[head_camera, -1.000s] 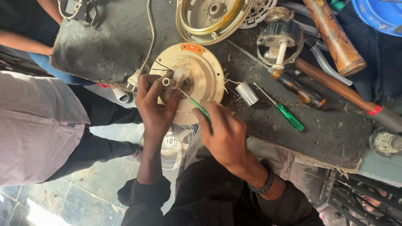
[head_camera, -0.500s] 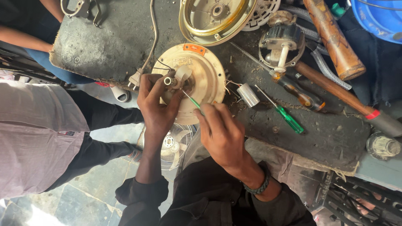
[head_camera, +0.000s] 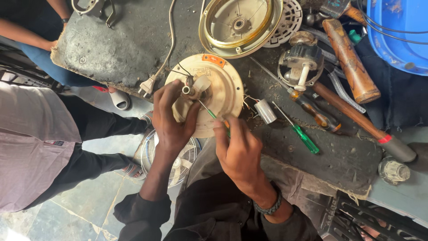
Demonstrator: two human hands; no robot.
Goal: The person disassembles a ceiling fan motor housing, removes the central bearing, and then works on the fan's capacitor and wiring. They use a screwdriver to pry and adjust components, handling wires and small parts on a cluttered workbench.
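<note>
- My left hand (head_camera: 174, 118) clamps the cream motor housing (head_camera: 220, 87), steadying it.
- My right hand (head_camera: 238, 151) pinches the green screwdriver (head_camera: 214, 116), tip at housing's centre.

A repair workshop: screwdrivers (head_camera: 304, 137), hammers (head_camera: 350, 60), fan parts (head_camera: 240, 24) crowd the bench (head_camera: 125, 49).

My surface (head_camera: 129, 49) is a dark, scuffed slab with ragged, chipped edges, grimy all over. Below it the floor (head_camera: 84, 201) is grey-green stone tile, catching bright daylight near the bottom left. A black plastic crate (head_camera: 379, 223) sits at the lower right, just under the slab's edge.
</note>
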